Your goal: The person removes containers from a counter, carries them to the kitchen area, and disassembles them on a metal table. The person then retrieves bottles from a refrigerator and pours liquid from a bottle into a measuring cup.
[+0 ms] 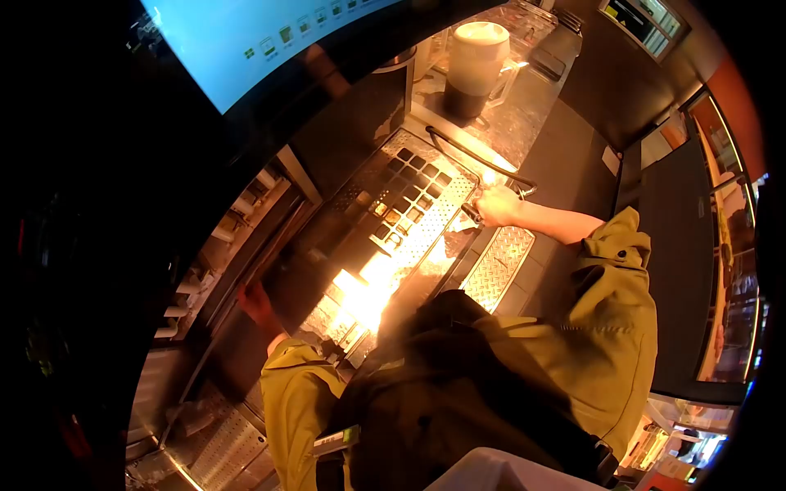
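My right hand (pixel 498 204) is closed at the right edge of a perforated metal panel (pixel 438 209) with square openings. A small dark piece (pixel 472 213) shows at its fingers; what it grips is hard to make out. A thin dark hose (pixel 475 151) with a metal end runs just above this hand. On the other side, my left hand (pixel 255 303) is dim and slightly blurred, with fingers stretched out beside a dark cabinet edge (pixel 246 282). I see nothing in it. Bright glare hides part of the metal surface between my hands.
A large lidded pitcher (pixel 476 69) stands on the counter (pixel 532 106) at the back. A lit screen (pixel 262 41) hangs at upper left. White cylindrical items (pixel 221 233) line a shelf on the left. A ridged metal plate (pixel 499 262) lies close to my body.
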The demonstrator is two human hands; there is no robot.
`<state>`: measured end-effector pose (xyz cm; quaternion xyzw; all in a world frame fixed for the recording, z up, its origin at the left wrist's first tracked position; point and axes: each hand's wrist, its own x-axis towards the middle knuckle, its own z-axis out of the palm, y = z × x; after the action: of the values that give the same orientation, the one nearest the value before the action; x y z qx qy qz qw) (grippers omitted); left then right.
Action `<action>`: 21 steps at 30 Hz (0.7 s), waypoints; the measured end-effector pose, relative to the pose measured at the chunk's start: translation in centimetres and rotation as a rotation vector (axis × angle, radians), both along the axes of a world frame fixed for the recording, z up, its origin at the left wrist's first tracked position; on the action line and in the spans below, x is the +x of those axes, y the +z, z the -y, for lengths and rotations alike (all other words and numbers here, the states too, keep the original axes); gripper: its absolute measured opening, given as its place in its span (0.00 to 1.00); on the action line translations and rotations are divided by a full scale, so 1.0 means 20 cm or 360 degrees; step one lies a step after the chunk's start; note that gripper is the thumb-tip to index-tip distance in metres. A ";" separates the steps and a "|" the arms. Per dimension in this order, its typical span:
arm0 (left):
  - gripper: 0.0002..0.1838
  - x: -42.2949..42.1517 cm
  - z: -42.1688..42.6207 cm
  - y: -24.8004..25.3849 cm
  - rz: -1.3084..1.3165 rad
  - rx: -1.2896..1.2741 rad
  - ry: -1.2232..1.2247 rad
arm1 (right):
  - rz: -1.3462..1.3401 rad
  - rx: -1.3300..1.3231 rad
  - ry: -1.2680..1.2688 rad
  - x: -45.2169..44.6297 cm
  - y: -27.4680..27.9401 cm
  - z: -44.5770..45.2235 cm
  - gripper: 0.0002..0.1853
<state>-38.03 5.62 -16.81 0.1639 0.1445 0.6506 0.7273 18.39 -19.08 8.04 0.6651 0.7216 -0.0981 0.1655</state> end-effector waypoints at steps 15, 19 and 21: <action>0.15 0.03 0.05 0.08 0.0096 -0.0083 -0.0120 | -0.0086 0.0273 -0.0301 -0.40 -0.02 -0.06 0.09; 0.14 0.06 0.04 0.11 0.0157 -0.0110 -0.0111 | -0.0255 0.0154 0.0265 -0.77 -0.08 -0.01 0.11; 0.14 0.08 0.06 0.14 0.0131 -0.0152 -0.0066 | -0.0387 0.0161 0.0088 -0.81 -0.06 -0.03 0.10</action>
<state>-36.53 4.49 -14.04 0.1051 0.1420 0.6338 0.7530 2.16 -18.51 6.83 0.6357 0.7583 -0.1368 0.0459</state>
